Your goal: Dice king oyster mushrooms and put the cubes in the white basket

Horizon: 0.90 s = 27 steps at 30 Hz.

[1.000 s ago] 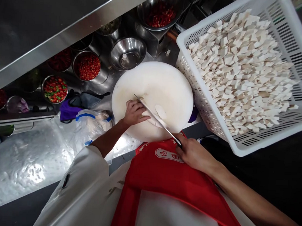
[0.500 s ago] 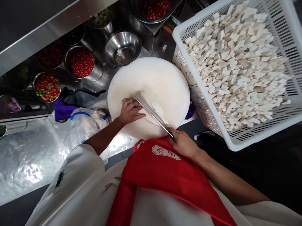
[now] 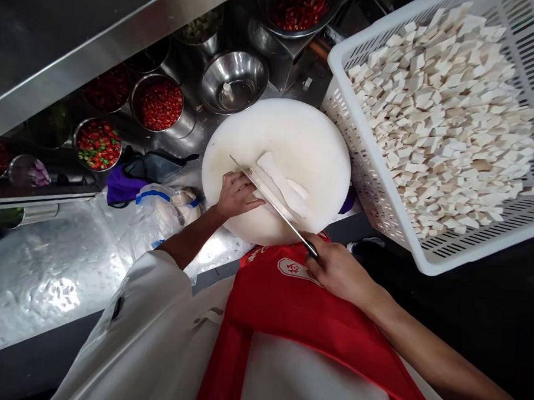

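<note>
In my right hand [image 3: 335,265] is the black handle of a kitchen knife [image 3: 279,211], its long blade slanting up and left across the round white cutting board [image 3: 314,125]. My left hand [image 3: 238,194] rests on the board with bent fingers and the thumb stretched along the blade's near side. It holds down a white mushroom, probably king oyster, mostly hidden by fingers and blade. Just beyond the blade lie pale mushroom slices [image 3: 277,175], one long and one shorter.
To the right stands a white plastic basket [image 3: 375,149] heaped with white chunks [image 3: 443,113]. Behind the board is a steel bowl [image 3: 250,75]. Containers of chopped red chilies [image 3: 158,104] line the back left, near a plastic bag [image 3: 153,218] and a steel shelf edge [image 3: 123,37].
The knife has cut down through the mushroom, and a long slice now lies apart on the blade's far side. My right hand has drawn back toward me. The whole view has shifted slightly.
</note>
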Each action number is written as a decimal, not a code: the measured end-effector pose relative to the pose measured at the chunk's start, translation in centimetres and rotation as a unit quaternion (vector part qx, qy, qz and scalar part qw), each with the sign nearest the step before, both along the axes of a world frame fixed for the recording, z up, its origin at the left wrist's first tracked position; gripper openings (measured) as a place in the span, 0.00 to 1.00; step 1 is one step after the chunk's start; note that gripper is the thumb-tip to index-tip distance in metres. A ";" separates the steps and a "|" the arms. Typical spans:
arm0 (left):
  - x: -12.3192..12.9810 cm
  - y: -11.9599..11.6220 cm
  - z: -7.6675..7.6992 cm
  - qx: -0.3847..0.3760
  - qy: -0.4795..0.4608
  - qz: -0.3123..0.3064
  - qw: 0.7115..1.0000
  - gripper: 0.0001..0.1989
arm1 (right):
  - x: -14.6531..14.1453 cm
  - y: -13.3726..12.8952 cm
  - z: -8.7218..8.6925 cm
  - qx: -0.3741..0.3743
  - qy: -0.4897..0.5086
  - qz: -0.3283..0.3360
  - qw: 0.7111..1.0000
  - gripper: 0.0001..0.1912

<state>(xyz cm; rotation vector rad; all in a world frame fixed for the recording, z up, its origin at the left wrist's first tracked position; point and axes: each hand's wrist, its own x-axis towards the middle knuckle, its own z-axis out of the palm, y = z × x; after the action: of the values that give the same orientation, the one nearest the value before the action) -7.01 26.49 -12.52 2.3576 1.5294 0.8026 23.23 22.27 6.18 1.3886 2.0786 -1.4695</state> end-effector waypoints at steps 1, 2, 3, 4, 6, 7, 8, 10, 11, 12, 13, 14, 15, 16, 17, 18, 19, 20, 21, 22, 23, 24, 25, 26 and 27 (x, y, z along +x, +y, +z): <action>0.1 0.0 0.0 -0.005 0.000 0.002 1.000 0.27 | 0.0 -0.2 0.1 -0.005 -0.012 0.002 1.000 0.27; 0.2 0.0 0.1 -0.009 -0.002 0.003 1.000 0.27 | 0.0 -0.3 0.2 -0.009 -0.025 0.004 1.000 0.28; 0.2 0.1 0.1 -0.012 -0.005 0.003 1.000 0.27 | -0.1 -0.3 0.3 -0.012 -0.039 0.004 0.999 0.28; 0.3 0.1 0.1 -0.016 -0.008 0.001 1.000 0.27 | -0.1 -0.2 0.3 -0.013 -0.053 0.005 0.999 0.27; 0.4 0.1 0.2 -0.022 -0.011 -0.004 1.000 0.27 | -0.8 0.5 0.0 -0.015 -0.073 0.005 0.997 0.26; 0.4 0.2 0.3 -0.020 -0.010 -0.008 1.000 0.26 | -1.4 1.1 -0.3 -0.013 -0.079 0.006 0.997 0.25; 0.4 0.2 0.3 -0.016 -0.011 -0.012 1.000 0.26 | -2.1 1.9 -0.8 -0.009 -0.084 0.007 0.996 0.24; 0.4 0.3 0.4 -0.005 -0.018 -0.019 1.000 0.25 | -3.5 3.3 -1.8 0.007 -0.087 0.010 0.996 0.23; 0.4 0.3 0.4 -0.003 -0.025 -0.021 0.999 0.25 | -4.0 3.8 -2.1 0.015 -0.087 0.010 0.996 0.23; 0.4 0.4 0.4 -0.003 -0.031 -0.022 0.999 0.25 | -4.1 4.1 -2.2 0.021 -0.085 0.011 0.996 0.23; 0.4 0.4 0.4 -0.007 -0.036 -0.021 0.999 0.25 | -4.0 4.1 -2.2 0.022 -0.080 0.011 0.996 0.23; 0.4 0.4 0.3 -0.011 -0.037 -0.019 0.999 0.26 | -3.6 3.8 -2.0 0.018 -0.072 0.009 0.997 0.23; 0.5 0.4 0.2 -0.014 -0.034 -0.017 0.999 0.26 | -3.0 3.2 -1.7 0.010 -0.063 0.006 0.998 0.23; 0.6 0.4 0.1 -0.014 -0.028 -0.015 0.999 0.27 | -2.3 2.4 -1.6 0.000 -0.059 0.001 0.998 0.23; 0.6 0.3 0.0 -0.010 -0.022 -0.015 1.000 0.27 | -1.6 1.6 -1.6 -0.010 -0.059 -0.005 0.998 0.24; 0.7 0.3 -0.1 -0.005 -0.017 -0.016 1.000 0.27 | -1.0 0.8 -1.8 -0.015 -0.066 -0.012 0.998 0.25; 0.7 0.3 -0.1 -0.001 -0.014 -0.017 1.000 0.27 | -0.6 0.2 -2.3 -0.011 -0.081 -0.020 0.996 0.25; 0.7 0.3 -0.1 0.001 -0.013 -0.018 1.000 0.27 | -0.4 -0.2 -3.0 -0.001 -0.089 -0.026 0.996 0.26; 0.7 0.3 0.0 0.001 -0.014 -0.019 1.000 0.26 | -0.3 -0.4 -3.8 0.012 -0.089 -0.033 0.995 0.27; 0.7 0.3 0.1 -0.001 -0.015 -0.022 1.000 0.26 | -0.4 -0.3 -4.5 0.024 -0.078 -0.039 0.996 0.27; 0.7 0.3 0.1 -0.005 -0.018 -0.027 0.999 0.26 | -0.5 -0.1 -5.2 0.032 -0.057 -0.044 0.997 0.28; 0.6 0.3 0.2 -0.009 -0.021 -0.032 0.999 0.26 | -0.6 0.4 -5.7 0.034 -0.032 -0.050 0.998 0.29; 0.6 0.3 0.3 -0.010 -0.024 -0.035 0.999 0.26 | -0.7 0.9 -5.9 0.026 -0.006 -0.055 0.998 0.30; 0.5 0.2 0.3 -0.007 -0.025 -0.035 0.999 0.26 | -0.8 1.3 -6.0 0.006 0.017 -0.058 0.998 0.31; 0.5 0.1 0.4 -0.003 -0.023 -0.029 0.999 0.26 | -0.9 1.7 -6.0 -0.022 0.037 -0.061 0.997 0.33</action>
<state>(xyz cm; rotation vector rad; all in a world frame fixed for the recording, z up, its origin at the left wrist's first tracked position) -6.53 26.61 -12.15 2.3507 1.4371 0.8311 22.33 23.99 0.18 1.4885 2.0234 -1.6276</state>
